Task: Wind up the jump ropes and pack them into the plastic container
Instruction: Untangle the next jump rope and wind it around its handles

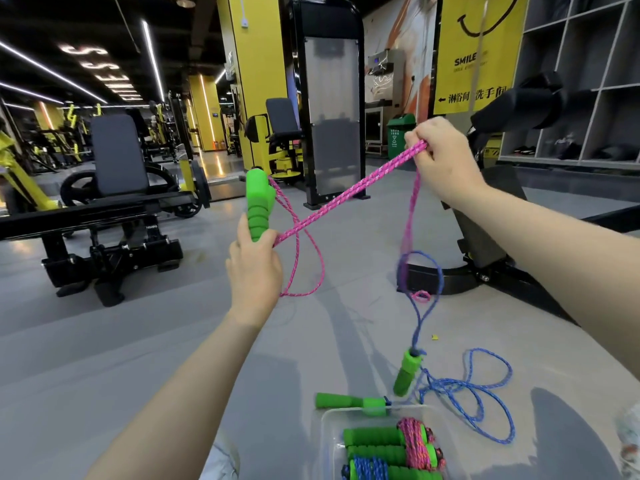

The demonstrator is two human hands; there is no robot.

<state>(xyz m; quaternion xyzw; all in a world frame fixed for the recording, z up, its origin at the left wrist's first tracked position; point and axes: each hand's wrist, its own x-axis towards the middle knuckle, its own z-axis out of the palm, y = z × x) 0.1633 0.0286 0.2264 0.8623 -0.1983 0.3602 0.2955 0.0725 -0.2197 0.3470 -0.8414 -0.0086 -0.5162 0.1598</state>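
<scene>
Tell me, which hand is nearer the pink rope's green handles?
Left. The left hand grips the green handles themselves; the right hand pinches the pink rope farther along, off to the right.

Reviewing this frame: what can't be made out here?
Head view only:
1. Container: the bottom edge cuts it off, so the wound ropes inside cannot be counted.
2. Left hand: seen from behind, it mostly hides its own fingers round the green handles.
3. Pink rope below the right hand: blurred; whether it is knotted to the blue rope is unclear.
</scene>
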